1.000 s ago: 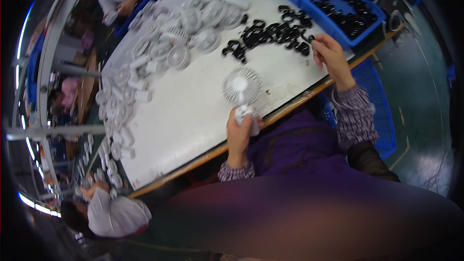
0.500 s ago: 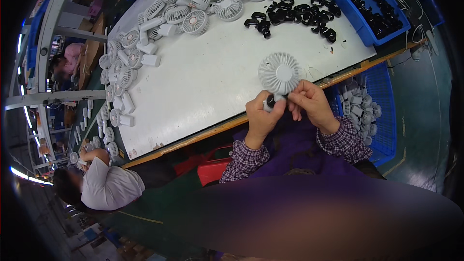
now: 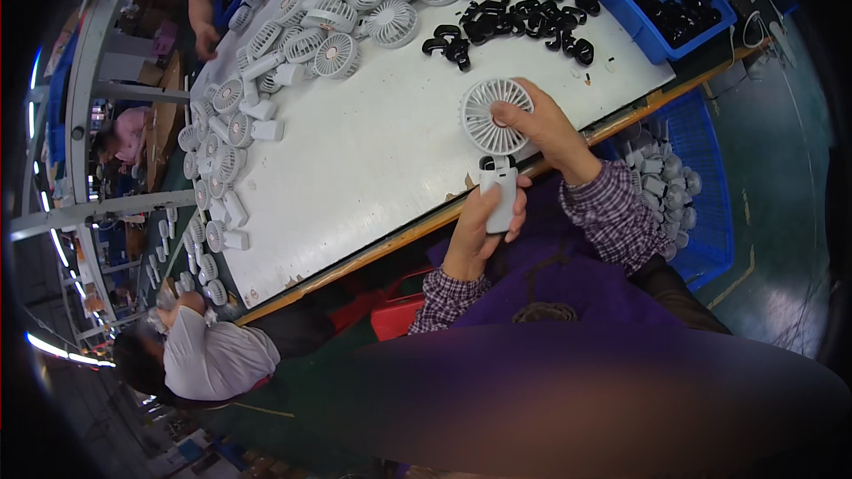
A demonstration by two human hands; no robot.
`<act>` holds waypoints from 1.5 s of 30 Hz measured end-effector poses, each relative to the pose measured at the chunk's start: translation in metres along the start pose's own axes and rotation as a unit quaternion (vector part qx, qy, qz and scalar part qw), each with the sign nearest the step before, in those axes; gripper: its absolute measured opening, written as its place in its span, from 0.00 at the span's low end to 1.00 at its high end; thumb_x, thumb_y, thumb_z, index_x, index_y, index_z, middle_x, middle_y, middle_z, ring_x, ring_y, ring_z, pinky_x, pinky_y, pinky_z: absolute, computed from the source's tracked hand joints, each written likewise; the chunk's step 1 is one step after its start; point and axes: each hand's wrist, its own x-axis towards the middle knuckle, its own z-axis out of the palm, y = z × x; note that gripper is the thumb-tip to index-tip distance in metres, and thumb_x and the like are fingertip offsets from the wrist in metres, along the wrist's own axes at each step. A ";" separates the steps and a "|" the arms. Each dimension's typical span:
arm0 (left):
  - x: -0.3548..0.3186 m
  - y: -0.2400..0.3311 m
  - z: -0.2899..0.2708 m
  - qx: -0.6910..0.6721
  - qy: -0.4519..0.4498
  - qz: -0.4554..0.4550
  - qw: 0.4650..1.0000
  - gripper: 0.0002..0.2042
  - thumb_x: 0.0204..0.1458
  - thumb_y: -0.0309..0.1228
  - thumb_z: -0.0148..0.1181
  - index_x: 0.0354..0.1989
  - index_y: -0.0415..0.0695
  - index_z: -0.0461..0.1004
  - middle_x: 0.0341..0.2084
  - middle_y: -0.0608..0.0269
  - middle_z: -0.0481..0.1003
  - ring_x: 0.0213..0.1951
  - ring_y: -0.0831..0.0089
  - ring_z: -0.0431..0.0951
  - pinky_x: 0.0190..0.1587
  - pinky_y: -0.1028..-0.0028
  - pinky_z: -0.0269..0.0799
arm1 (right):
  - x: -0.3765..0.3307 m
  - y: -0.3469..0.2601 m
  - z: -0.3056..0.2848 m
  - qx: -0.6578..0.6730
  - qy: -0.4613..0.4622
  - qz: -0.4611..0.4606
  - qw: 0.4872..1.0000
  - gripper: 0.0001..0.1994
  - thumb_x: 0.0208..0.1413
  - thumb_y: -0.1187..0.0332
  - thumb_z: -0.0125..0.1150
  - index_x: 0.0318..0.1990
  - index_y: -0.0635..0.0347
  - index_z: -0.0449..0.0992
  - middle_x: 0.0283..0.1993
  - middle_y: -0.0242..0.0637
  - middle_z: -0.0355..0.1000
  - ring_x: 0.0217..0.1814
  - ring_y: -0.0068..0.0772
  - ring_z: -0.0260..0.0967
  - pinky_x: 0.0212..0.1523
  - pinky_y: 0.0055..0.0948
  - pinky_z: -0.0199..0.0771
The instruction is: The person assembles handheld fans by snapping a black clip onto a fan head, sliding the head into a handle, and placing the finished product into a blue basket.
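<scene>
A white handheld fan (image 3: 480, 129) is held between my two hands over the near edge of the table. My left hand (image 3: 484, 226) wraps its fingers round the fan's handle. The right hand (image 3: 548, 129) grips the round slatted head, its thumb lying across the front near the hub. A black piece sits at the joint between head and handle. Several small black plastic parts (image 3: 524, 18) lie in a loose group beyond the fan. At the far left of them, more white fans (image 3: 390, 22) are heaped on the table.
The white tabletop (image 3: 355, 168) has a wooden front edge. A blue bin (image 3: 652, 44) of black parts stands at the back right. Below the table, a blue crate (image 3: 710, 248) holds more fans. A person in white (image 3: 222, 359) works at left; another person's hand (image 3: 206, 40) reaches in at the back.
The fan has turned so its front and handle now face me. My right hand has moved from the joint up onto the head; my left now holds the handle. Another person's arm has come further in.
</scene>
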 end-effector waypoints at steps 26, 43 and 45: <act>0.114 0.272 -0.176 0.845 0.279 0.261 0.375 0.25 0.41 0.19 0.51 0.52 0.49 0.66 0.50 0.57 0.67 0.49 0.52 0.67 0.50 0.60 0.66 | -0.188 0.236 -0.363 0.142 0.460 0.114 0.869 0.13 0.56 0.58 0.52 0.40 0.59 0.69 0.28 0.35 0.68 0.26 0.28 0.68 0.23 0.26 0.69; 0.018 0.141 -0.125 0.825 0.289 0.321 0.365 0.26 0.41 0.40 0.66 0.48 0.40 0.69 0.40 0.55 0.70 0.42 0.59 0.70 0.43 0.65 0.64 | -0.150 0.160 -0.309 -0.050 0.483 0.061 0.872 0.21 0.57 0.62 0.55 0.55 0.62 0.66 0.49 0.37 0.69 0.39 0.29 0.70 0.35 0.23 0.70; 0.014 0.137 -0.117 0.795 0.273 0.330 0.429 0.21 0.45 0.40 0.64 0.43 0.38 0.71 0.32 0.55 0.73 0.37 0.58 0.72 0.37 0.66 0.68 | -0.142 0.103 -0.258 -0.101 0.452 -0.017 0.886 0.17 0.59 0.64 0.53 0.53 0.61 0.69 0.44 0.35 0.71 0.34 0.20 0.68 0.30 0.17 0.67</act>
